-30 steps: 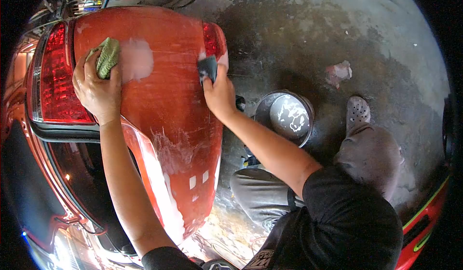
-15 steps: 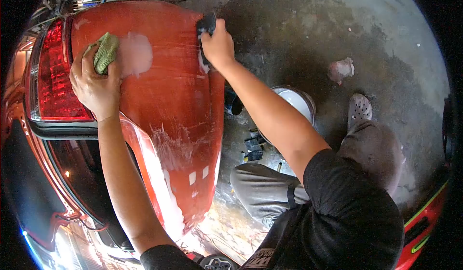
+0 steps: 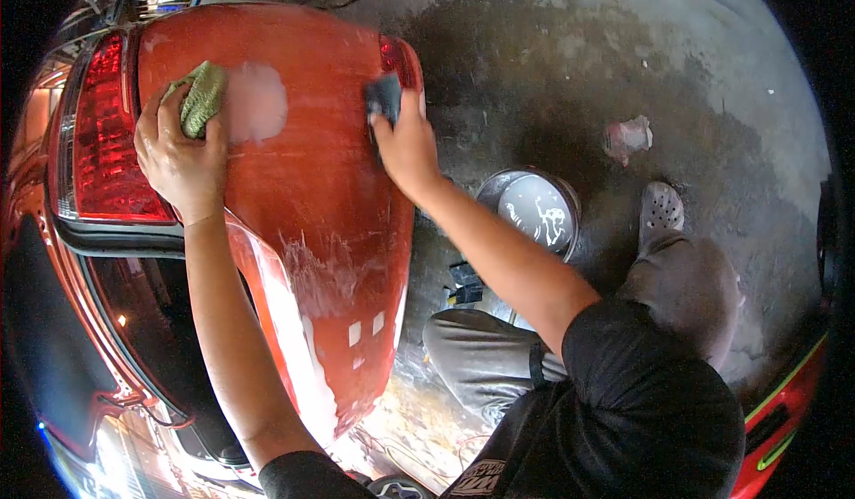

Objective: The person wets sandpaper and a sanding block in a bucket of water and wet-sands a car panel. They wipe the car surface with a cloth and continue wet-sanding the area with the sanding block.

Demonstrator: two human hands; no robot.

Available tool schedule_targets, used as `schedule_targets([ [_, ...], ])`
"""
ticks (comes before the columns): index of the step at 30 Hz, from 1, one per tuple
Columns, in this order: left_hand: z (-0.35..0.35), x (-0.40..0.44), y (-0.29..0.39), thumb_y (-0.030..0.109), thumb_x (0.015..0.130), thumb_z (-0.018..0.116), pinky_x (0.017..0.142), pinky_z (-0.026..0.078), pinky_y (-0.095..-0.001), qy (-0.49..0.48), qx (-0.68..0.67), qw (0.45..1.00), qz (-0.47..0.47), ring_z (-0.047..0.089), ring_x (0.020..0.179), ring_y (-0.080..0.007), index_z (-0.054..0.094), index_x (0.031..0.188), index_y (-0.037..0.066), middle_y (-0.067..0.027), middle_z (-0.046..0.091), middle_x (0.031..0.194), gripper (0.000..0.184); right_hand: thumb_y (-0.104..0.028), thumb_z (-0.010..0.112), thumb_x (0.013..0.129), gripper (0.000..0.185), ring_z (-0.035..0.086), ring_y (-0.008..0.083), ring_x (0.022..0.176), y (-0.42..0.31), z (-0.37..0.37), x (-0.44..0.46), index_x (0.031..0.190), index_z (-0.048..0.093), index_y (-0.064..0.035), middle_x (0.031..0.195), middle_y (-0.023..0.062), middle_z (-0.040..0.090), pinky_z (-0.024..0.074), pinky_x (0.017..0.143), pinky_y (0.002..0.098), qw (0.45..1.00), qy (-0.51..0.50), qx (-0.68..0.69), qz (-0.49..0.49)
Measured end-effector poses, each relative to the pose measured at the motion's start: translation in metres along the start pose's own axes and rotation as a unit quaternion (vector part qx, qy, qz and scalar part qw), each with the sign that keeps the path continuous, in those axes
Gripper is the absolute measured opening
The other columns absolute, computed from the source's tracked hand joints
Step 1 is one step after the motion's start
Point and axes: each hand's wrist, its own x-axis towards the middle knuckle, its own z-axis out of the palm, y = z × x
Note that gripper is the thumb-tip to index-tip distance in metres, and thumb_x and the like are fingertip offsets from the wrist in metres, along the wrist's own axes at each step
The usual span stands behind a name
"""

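Observation:
My left hand [image 3: 185, 167] is closed around a crumpled green cloth [image 3: 206, 98], resting on the red-orange car body panel [image 3: 325, 165] beside the large left tail light [image 3: 102, 143]. A pale round patch [image 3: 256, 101] shows on the paint just right of the cloth. Along the panel's far right edge, my right hand [image 3: 410, 147] grips a dark piece of sandpaper [image 3: 384, 98] and presses it to the surface. Its underside is hidden. A smaller red light [image 3: 398, 58] lies just above that hand. Whitish scuffs [image 3: 321, 267] mark the paint lower down.
A bucket [image 3: 570, 236] with whitish liquid stands on the wet concrete floor [image 3: 525, 80], under my right forearm. Several black pieces [image 3: 465, 285] lie near my knee. A crumpled scrap [image 3: 629, 137] lies beyond my shoe [image 3: 662, 207]. Another red vehicle part [image 3: 784, 419] is at the lower right.
My right hand has slid the sandpaper down along the panel edge, toward me, uncovering the small red light. More of the bucket shows. My left hand keeps its place with the cloth.

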Motion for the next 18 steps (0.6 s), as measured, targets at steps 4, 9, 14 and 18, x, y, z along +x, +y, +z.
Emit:
schedule_targets([
  [4,0.001,-0.003,0.0,0.03,0.077,0.08,0.1,0.05,-0.0489,0.01,-0.004,1.0,-0.002,0.063,0.116,-0.0351,0.071,0.118,0.02,-0.0054,0.067,0.127,0.043,-0.017,0.066,0.094,0.04,0.067,0.0528,0.101,0.009,0.004,0.024,0.126,0.045,-0.003,0.104,0.0325,0.069,0.0521,0.083,0.058,0.997,-0.035,-0.001,0.071],
  [9,0.0,-0.004,-0.001,0.032,0.077,0.08,0.1,0.05,-0.0491,-0.009,-0.005,1.0,-0.012,0.063,0.115,-0.0354,0.071,0.118,0.02,-0.0063,0.067,0.128,0.044,-0.015,0.066,0.094,0.039,0.066,0.0515,0.104,0.009,0.008,0.035,0.125,0.047,-0.002,0.108,0.0329,0.068,0.0518,0.085,0.0571,0.998,-0.021,-0.012,0.054],
  [14,0.001,-0.003,0.0,0.031,0.077,0.08,0.1,0.05,-0.0489,0.006,-0.007,1.0,-0.003,0.063,0.115,-0.0354,0.072,0.118,0.021,-0.006,0.067,0.128,0.043,-0.015,0.067,0.094,0.037,0.067,0.0504,0.105,0.002,-0.001,0.0,0.123,0.047,-0.0037,0.11,0.0323,0.067,0.0521,0.085,0.0558,0.995,-0.028,0.039,0.088],
  [18,0.001,-0.004,-0.002,0.031,0.077,0.079,0.1,0.05,-0.0491,-0.003,-0.017,1.0,-0.005,0.062,0.116,-0.0354,0.071,0.118,0.021,-0.0056,0.067,0.128,0.044,-0.017,0.068,0.094,0.036,0.069,0.0508,0.099,0.008,0.005,0.035,0.121,0.047,-0.0033,0.1,0.0311,0.07,0.0531,0.081,0.0557,0.994,-0.032,-0.016,0.106],
])
